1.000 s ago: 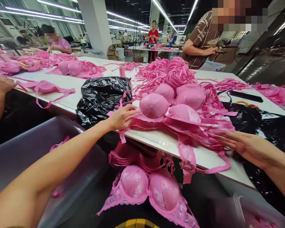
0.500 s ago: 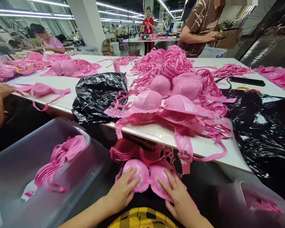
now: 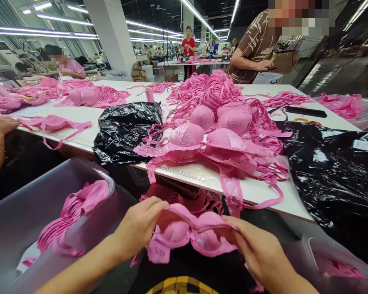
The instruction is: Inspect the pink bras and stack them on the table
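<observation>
Pink bra [image 3: 210, 220] sits in both hands, below the bench's [image 3: 291, 206] front edge, on the wearer's side. Left hand [image 3: 142, 224]: fingers bent, pinching its left end. Right hand [image 3: 257, 249]: fingers pinching its right end; thumb placement hard to see on both. More pink cups [image 3: 174, 232] directly under the held bra. Darker cups [image 3: 178, 192] stacked below the bench edge.

On the bench: large bra pile [image 3: 187, 134] mid-bench, measuring strip [image 3: 182, 173] along the front edge, black bag [image 3: 125, 130] left of bench centre, another black plastic sheet [image 3: 331, 175] over the right end. Plastic tub [image 3: 15, 212] with bras [image 3: 73, 212] below bench, left. Co-worker's hand [image 3: 1, 124] at the bench's left edge, beside a loose bra [image 3: 53, 122]. Person in brown [image 3: 251, 41] stands beyond the bench's far side.
</observation>
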`<state>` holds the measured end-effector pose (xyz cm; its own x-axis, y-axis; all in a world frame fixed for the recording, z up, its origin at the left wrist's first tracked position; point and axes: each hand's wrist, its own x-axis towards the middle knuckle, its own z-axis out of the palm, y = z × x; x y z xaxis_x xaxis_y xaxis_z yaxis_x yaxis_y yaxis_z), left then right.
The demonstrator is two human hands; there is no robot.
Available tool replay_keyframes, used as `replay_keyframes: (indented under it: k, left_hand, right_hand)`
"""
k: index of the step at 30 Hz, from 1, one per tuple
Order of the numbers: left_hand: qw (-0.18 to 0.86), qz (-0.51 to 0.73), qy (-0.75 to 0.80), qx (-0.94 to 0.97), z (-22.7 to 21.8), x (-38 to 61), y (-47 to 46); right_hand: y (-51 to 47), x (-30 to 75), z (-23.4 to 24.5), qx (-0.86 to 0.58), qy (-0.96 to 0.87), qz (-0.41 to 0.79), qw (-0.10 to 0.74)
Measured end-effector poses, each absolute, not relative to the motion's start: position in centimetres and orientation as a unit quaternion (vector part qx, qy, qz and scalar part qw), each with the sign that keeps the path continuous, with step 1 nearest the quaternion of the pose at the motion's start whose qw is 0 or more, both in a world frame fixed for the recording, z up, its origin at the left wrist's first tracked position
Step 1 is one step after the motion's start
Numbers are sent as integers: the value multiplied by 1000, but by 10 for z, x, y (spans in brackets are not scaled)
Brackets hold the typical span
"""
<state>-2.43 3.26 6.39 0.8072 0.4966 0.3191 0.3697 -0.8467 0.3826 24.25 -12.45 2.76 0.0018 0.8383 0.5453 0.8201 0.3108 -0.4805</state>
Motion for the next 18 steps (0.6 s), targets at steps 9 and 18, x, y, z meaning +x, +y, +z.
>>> replay_keyframes:
  k: [9,18]
  left_hand:
    - [459,-75,254,848,56,11,47]
    - [568,-13,332,753,19,44,22]
  right_hand:
    - [-76,226,28,-618,-614,402,280]
    - [-89,240,5,-555,-473,585,354]
